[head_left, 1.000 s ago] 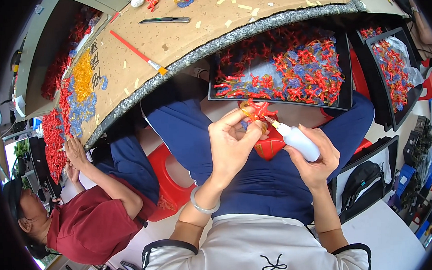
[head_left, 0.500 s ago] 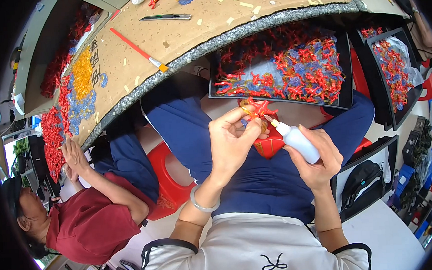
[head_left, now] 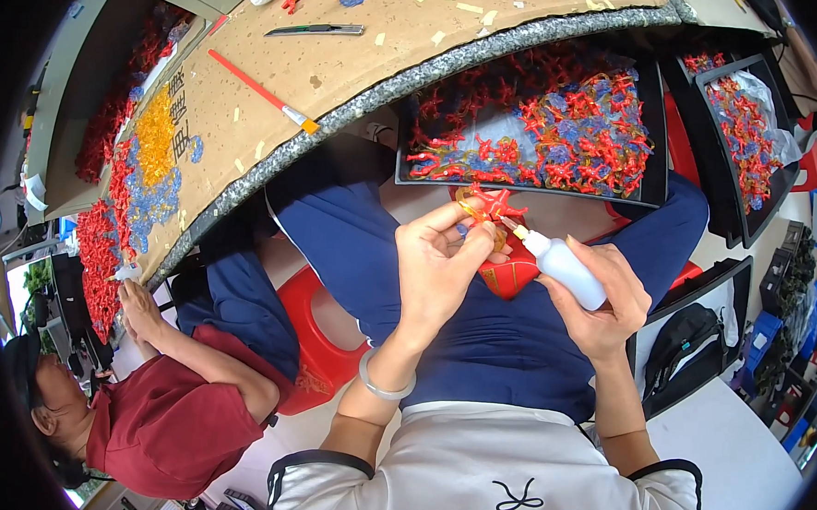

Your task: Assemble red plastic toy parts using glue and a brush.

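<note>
My left hand (head_left: 437,267), with a pale bangle on the wrist, pinches a small red plastic figurine (head_left: 491,203) above my lap. Yellow and blue translucent parts show among those fingers. Wrapped around a whitish squeeze bottle (head_left: 568,272), my right hand (head_left: 611,291) tilts it toward the figurine. The bottle's narrow tip, with a yellow band, is at or very close to the red piece; whether they touch is too small to tell. Beneath both hands a red item with gold lines (head_left: 509,277) lies on my lap, partly hidden.
Beyond my knees is a black tray (head_left: 657,140) of red, blue and yellow pieces; another tray (head_left: 749,232) stands right. The cardboard-covered table (head_left: 371,63) holds a red-handled brush (head_left: 261,92), a cutter knife (head_left: 315,31) and loose piles. A co-worker (head_left: 185,405) sits left.
My hands, the figurine and the bottle are almost still. At the left, the co-worker's hands have shifted slightly, and a small whitish object now shows at their fingertips by the red pile.
</note>
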A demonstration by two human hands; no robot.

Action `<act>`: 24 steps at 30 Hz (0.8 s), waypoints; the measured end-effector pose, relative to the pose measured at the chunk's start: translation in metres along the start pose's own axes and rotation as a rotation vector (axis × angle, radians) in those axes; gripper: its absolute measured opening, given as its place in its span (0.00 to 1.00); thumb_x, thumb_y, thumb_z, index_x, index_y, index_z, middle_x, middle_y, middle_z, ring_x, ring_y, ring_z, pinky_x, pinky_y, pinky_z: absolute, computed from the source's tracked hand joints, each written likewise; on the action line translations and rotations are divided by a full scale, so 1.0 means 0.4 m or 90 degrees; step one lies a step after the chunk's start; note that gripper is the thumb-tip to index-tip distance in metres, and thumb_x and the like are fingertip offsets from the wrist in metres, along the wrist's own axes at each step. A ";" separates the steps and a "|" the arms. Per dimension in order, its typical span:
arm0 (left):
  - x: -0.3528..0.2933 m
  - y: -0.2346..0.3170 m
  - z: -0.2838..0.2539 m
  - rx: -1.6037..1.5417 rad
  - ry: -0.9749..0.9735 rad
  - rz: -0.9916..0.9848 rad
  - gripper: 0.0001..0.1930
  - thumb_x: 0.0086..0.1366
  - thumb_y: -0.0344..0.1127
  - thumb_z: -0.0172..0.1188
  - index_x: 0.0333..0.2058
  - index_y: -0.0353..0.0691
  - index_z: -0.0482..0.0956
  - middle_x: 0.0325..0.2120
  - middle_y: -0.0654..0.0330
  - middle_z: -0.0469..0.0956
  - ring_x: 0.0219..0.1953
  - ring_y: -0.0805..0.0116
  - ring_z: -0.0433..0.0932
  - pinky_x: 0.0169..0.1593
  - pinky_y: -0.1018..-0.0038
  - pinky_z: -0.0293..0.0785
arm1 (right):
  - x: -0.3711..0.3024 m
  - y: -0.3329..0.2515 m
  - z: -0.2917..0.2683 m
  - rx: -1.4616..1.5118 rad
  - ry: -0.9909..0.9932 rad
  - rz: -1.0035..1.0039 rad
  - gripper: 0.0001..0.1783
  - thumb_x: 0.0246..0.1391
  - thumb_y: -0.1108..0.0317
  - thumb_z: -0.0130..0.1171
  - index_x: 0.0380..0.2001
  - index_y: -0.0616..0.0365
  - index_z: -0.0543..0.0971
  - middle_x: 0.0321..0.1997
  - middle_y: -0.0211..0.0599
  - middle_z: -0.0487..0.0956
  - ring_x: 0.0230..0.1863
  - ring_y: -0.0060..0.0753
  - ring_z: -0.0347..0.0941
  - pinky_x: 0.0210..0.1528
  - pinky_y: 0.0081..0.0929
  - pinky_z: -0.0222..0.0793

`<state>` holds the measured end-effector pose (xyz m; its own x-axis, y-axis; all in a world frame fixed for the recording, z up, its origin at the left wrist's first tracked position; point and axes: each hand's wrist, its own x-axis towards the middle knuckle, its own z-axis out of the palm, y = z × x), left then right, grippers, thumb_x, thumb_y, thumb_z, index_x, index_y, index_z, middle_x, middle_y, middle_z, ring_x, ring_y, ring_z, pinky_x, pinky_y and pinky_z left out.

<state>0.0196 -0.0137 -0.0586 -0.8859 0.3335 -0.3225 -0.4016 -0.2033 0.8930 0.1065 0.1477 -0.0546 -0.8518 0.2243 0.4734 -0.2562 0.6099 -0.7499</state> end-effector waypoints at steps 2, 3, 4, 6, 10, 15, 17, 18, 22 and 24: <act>0.001 -0.001 0.000 -0.001 -0.001 -0.002 0.11 0.60 0.20 0.55 0.41 0.20 0.74 0.29 0.52 0.79 0.29 0.70 0.81 0.33 0.76 0.81 | 0.001 0.000 0.000 -0.003 0.001 -0.009 0.25 0.35 0.76 0.74 0.41 0.70 0.79 0.31 0.48 0.81 0.28 0.37 0.77 0.31 0.26 0.72; 0.001 -0.002 -0.001 -0.001 -0.002 -0.003 0.11 0.60 0.20 0.55 0.41 0.19 0.74 0.29 0.52 0.79 0.29 0.70 0.81 0.33 0.76 0.81 | 0.001 -0.001 0.000 -0.003 0.000 -0.009 0.25 0.35 0.76 0.74 0.41 0.70 0.79 0.31 0.48 0.81 0.28 0.37 0.77 0.31 0.26 0.72; 0.001 -0.002 -0.002 -0.001 -0.002 -0.003 0.11 0.60 0.20 0.55 0.41 0.19 0.74 0.29 0.52 0.79 0.29 0.70 0.81 0.33 0.76 0.81 | 0.000 -0.002 -0.001 -0.005 -0.001 -0.006 0.25 0.35 0.76 0.74 0.41 0.70 0.79 0.31 0.49 0.81 0.28 0.37 0.77 0.31 0.26 0.72; 0.001 -0.003 -0.003 0.002 -0.003 -0.008 0.11 0.60 0.20 0.55 0.41 0.20 0.74 0.29 0.52 0.79 0.29 0.69 0.81 0.33 0.76 0.81 | 0.001 -0.003 -0.002 -0.007 -0.003 -0.002 0.25 0.35 0.76 0.74 0.41 0.70 0.79 0.31 0.49 0.81 0.28 0.38 0.77 0.31 0.26 0.72; 0.002 -0.005 -0.004 0.000 -0.002 -0.013 0.11 0.60 0.20 0.55 0.41 0.20 0.74 0.29 0.52 0.79 0.29 0.69 0.81 0.33 0.76 0.81 | 0.008 -0.012 -0.008 -0.020 -0.013 -0.013 0.25 0.34 0.76 0.74 0.41 0.70 0.79 0.30 0.49 0.80 0.28 0.39 0.77 0.31 0.26 0.72; 0.002 0.002 0.000 0.011 -0.033 -0.018 0.10 0.63 0.24 0.51 0.38 0.25 0.78 0.28 0.51 0.81 0.28 0.68 0.82 0.33 0.75 0.81 | 0.027 -0.027 -0.022 -0.048 -0.018 -0.010 0.24 0.31 0.79 0.72 0.39 0.67 0.80 0.29 0.45 0.80 0.25 0.37 0.75 0.28 0.26 0.72; 0.004 0.002 -0.001 0.005 -0.038 -0.026 0.10 0.63 0.24 0.51 0.38 0.26 0.78 0.28 0.51 0.81 0.28 0.68 0.82 0.33 0.76 0.81 | 0.031 -0.030 -0.026 -0.062 -0.030 -0.012 0.25 0.30 0.79 0.72 0.39 0.68 0.81 0.28 0.44 0.80 0.25 0.37 0.74 0.28 0.25 0.72; 0.004 0.003 -0.002 -0.002 -0.043 -0.033 0.10 0.63 0.25 0.51 0.38 0.26 0.78 0.28 0.51 0.81 0.27 0.68 0.82 0.32 0.76 0.81 | 0.032 -0.032 -0.027 -0.062 -0.030 -0.013 0.25 0.30 0.79 0.72 0.39 0.68 0.81 0.28 0.44 0.80 0.25 0.37 0.74 0.28 0.25 0.72; 0.005 0.005 -0.005 0.002 -0.048 -0.032 0.09 0.63 0.25 0.51 0.38 0.27 0.78 0.28 0.51 0.81 0.27 0.68 0.82 0.32 0.76 0.81 | 0.035 -0.035 -0.028 -0.065 -0.035 -0.016 0.24 0.30 0.79 0.71 0.39 0.68 0.81 0.28 0.44 0.79 0.24 0.37 0.74 0.27 0.26 0.71; 0.006 0.005 -0.011 -0.034 -0.062 -0.064 0.10 0.63 0.22 0.53 0.42 0.23 0.76 0.32 0.50 0.80 0.29 0.68 0.81 0.33 0.77 0.81 | 0.035 -0.035 -0.028 -0.066 -0.036 -0.017 0.24 0.30 0.79 0.71 0.39 0.68 0.80 0.28 0.44 0.79 0.24 0.37 0.74 0.27 0.25 0.71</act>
<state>0.0154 -0.0173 -0.0589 -0.8152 0.4418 -0.3747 -0.5010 -0.2130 0.8388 0.1034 0.1506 -0.0323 -0.8706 0.1655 0.4633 -0.2328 0.6910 -0.6844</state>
